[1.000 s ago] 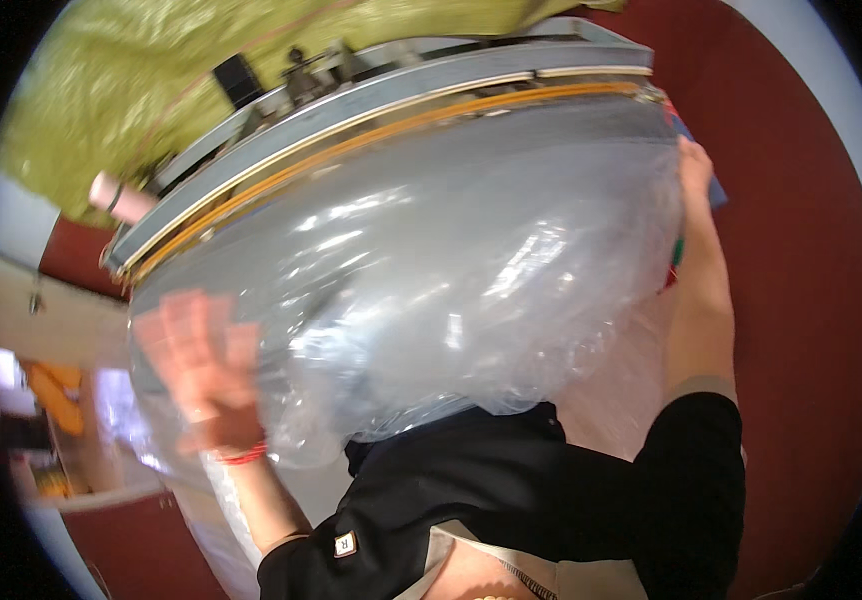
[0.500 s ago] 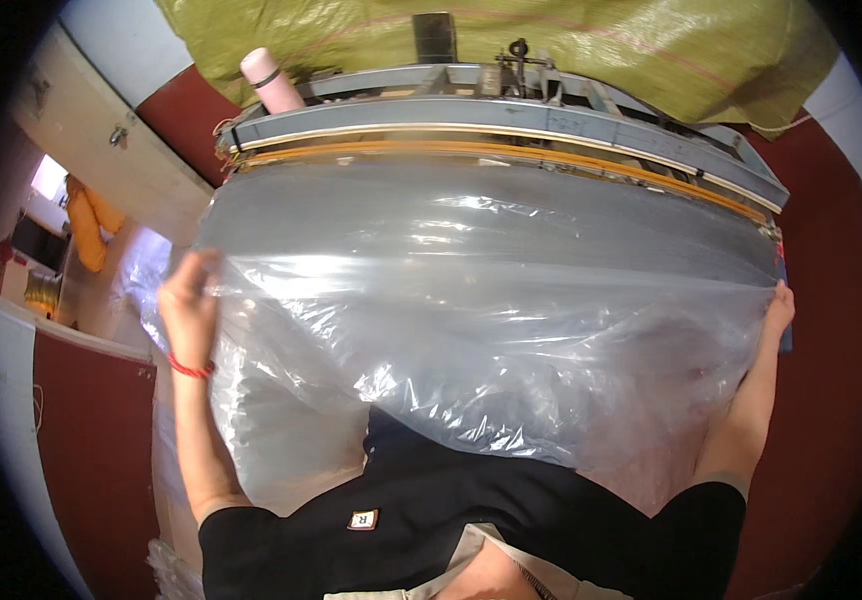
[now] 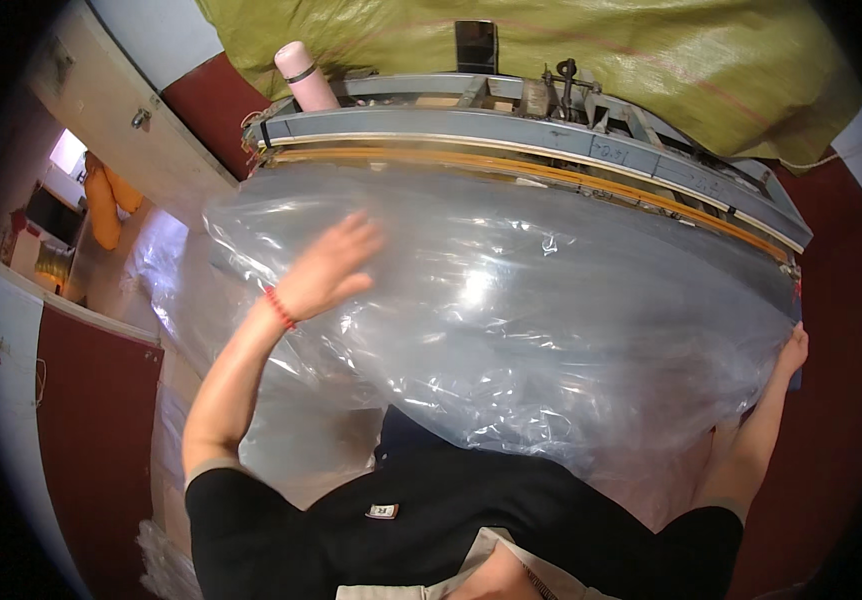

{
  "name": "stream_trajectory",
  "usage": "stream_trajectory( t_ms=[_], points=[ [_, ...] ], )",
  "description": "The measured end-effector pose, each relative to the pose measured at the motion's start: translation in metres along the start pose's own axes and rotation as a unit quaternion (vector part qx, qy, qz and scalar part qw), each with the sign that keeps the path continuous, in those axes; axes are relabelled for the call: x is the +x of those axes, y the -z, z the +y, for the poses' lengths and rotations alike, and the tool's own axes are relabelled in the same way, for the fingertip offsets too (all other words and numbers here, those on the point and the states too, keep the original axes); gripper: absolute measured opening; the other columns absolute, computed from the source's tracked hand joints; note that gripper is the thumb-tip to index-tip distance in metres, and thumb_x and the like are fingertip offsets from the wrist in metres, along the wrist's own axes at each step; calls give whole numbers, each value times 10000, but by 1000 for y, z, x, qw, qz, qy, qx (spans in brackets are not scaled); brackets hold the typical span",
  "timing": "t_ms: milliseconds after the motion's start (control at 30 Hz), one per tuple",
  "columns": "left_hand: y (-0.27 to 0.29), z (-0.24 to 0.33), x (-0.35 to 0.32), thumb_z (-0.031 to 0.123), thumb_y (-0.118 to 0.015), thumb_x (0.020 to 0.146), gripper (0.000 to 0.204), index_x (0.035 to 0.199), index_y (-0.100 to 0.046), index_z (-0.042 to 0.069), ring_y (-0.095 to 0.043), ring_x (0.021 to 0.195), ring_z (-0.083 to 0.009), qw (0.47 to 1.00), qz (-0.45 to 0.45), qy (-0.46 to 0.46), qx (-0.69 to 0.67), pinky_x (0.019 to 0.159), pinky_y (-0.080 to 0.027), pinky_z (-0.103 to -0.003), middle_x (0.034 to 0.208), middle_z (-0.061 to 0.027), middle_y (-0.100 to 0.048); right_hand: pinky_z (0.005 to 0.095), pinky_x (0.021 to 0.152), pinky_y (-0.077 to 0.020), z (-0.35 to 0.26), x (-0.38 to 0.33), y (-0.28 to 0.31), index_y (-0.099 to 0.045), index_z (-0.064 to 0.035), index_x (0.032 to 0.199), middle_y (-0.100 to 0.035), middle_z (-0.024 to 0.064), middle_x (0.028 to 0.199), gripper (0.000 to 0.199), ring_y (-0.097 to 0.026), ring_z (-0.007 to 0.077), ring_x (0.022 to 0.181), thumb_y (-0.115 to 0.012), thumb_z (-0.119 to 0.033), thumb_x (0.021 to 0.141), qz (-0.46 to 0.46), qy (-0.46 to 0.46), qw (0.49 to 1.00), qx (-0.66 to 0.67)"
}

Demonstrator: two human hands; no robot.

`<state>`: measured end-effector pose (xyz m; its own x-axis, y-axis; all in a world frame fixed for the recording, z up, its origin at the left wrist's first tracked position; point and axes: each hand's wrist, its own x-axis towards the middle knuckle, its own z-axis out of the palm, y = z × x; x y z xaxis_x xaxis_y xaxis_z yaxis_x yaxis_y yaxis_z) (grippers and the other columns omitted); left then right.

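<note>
A wide sheet of clear plastic film (image 3: 471,290) is spread over a flat surface at the machine's near side and hangs down toward my body. My left hand (image 3: 331,268), a red bracelet at its wrist, is over the left part of the film with its fingers stretched out, slightly blurred. Whether its palm touches the film cannot be made out. At the far right corner, my right hand (image 3: 796,350) is closed on the film's edge; its fingertips are partly hidden.
A grey metal frame (image 3: 371,124) with orange strips (image 3: 511,170) runs along the back. On it stand a pink flask (image 3: 308,78) and dark metal fittings (image 3: 566,90). A dark phone-like slab (image 3: 476,47) leans against a yellow-green woven sheet (image 3: 631,60). An open door (image 3: 116,100) is at left.
My left hand has let go of the film's left edge and moved inward over the sheet. The film now lies flatter at the back left. My right hand keeps its hold.
</note>
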<state>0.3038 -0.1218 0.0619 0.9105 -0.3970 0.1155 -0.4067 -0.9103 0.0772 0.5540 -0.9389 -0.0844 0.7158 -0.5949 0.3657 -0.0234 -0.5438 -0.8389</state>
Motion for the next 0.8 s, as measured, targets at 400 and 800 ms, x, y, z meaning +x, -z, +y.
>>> stream_trajectory(
  t_ms=[400,800],
  points=[
    [-65,-69,20,243,-542,758,316,987,-559,26,-473,982,-322,974,143,175,19,835,-383,-399,1079,-158,-528,196,528,-336,3,2,24,-562,-85,806,-452,-37,637,289,-419,55,586,-509,-367,847,-75,-73,983,152],
    [-93,-91,65,166,-633,708,144,738,-583,34,-519,756,-285,919,299,254,-43,656,-427,-371,727,-101,-552,237,730,-405,-62,-39,131,-555,-50,942,-554,2,874,255,-505,89,798,-521,-288,856,-84,-39,966,241]
  ],
)
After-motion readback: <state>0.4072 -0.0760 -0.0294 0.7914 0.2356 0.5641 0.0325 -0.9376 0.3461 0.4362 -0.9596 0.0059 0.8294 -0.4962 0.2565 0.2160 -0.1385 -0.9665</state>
